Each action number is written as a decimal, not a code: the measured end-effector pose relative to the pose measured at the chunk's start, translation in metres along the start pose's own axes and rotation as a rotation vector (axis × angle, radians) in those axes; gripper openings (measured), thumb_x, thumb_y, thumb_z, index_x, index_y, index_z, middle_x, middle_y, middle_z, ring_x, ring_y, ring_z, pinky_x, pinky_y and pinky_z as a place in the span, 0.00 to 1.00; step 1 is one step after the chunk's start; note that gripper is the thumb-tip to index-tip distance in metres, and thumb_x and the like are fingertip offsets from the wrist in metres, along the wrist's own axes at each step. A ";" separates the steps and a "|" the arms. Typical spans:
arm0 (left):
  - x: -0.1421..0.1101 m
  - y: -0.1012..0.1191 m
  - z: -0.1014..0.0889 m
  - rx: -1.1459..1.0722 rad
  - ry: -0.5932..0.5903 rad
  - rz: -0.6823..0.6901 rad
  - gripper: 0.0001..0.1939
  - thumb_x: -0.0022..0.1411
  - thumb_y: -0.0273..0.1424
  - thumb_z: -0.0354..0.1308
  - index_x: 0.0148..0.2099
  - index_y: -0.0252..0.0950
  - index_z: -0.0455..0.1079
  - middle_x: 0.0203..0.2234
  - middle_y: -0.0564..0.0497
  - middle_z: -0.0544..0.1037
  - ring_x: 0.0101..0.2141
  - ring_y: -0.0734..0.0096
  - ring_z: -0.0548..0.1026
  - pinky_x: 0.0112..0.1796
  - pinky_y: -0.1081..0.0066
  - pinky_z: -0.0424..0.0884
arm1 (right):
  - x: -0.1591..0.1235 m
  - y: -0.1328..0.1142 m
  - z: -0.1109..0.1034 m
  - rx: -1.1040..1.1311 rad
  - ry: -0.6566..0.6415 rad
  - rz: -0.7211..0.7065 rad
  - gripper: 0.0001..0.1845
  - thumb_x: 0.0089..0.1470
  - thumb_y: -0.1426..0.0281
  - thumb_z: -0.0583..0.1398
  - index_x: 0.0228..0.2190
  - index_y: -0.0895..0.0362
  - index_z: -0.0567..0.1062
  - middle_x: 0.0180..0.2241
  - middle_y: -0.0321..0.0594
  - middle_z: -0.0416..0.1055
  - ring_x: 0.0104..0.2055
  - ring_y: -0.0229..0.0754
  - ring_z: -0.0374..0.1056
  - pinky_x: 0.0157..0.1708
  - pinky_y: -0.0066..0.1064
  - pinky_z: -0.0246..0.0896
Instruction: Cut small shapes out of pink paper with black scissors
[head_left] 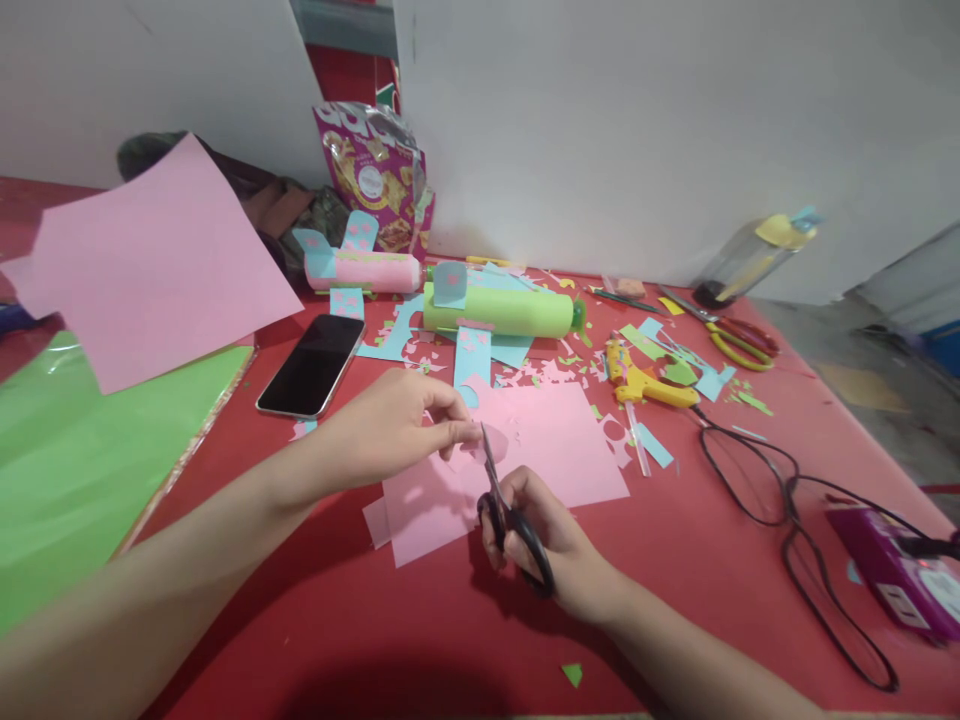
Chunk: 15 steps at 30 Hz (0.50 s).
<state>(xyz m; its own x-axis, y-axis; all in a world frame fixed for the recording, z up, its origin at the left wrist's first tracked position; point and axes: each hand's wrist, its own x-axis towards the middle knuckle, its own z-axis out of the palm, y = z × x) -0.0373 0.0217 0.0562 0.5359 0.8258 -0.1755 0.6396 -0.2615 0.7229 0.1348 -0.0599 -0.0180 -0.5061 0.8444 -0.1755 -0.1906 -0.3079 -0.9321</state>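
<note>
My left hand (409, 425) is closed in a pinch on a small piece of pink paper (495, 442) in the middle of the view. In my right hand (544, 535) is a pair of black-handled scissors (534, 550), fingers through the loops. The blades point up and away, with their tips beside the pinched piece. Below both hands lie pink paper sheets (570, 440) on the red table. Just beyond them rests a green paper-wrapped bottle (510, 312) with light blue paper fins. A pink-wrapped bottle (375, 272) with similar fins lies to its left.
A phone (313, 365) lies left of my hands, near a large pink sheet (165, 270) and a green packet (112, 450). On the right are a yellow glue gun (645, 383) with its cord, larger scissors (739, 335) and a purple power strip (896, 570). Paper scraps are scattered behind.
</note>
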 end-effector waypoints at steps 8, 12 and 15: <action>0.000 0.001 0.004 -0.041 -0.035 -0.035 0.14 0.53 0.38 0.50 0.22 0.36 0.67 0.20 0.54 0.74 0.25 0.73 0.70 0.29 0.75 0.62 | 0.001 -0.002 0.000 0.038 -0.034 -0.051 0.20 0.45 0.54 0.57 0.28 0.54 0.54 0.23 0.30 0.56 0.23 0.33 0.51 0.24 0.29 0.45; 0.000 0.002 0.008 -0.083 -0.024 -0.025 0.14 0.54 0.37 0.49 0.22 0.35 0.66 0.21 0.54 0.74 0.27 0.72 0.71 0.31 0.75 0.63 | 0.001 -0.004 0.001 0.052 -0.031 -0.094 0.19 0.46 0.54 0.56 0.28 0.54 0.55 0.23 0.32 0.56 0.24 0.34 0.53 0.26 0.30 0.47; 0.001 0.001 0.011 -0.090 -0.036 -0.015 0.15 0.54 0.38 0.49 0.22 0.35 0.66 0.20 0.54 0.73 0.26 0.73 0.70 0.30 0.75 0.63 | 0.001 -0.004 0.001 0.074 -0.025 -0.097 0.19 0.46 0.54 0.56 0.28 0.53 0.55 0.24 0.32 0.57 0.24 0.34 0.54 0.26 0.30 0.48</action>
<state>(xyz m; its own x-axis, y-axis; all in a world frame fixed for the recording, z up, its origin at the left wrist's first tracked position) -0.0305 0.0169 0.0497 0.5470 0.8106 -0.2091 0.5964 -0.2020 0.7768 0.1343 -0.0577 -0.0141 -0.5032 0.8607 -0.0769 -0.3008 -0.2579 -0.9182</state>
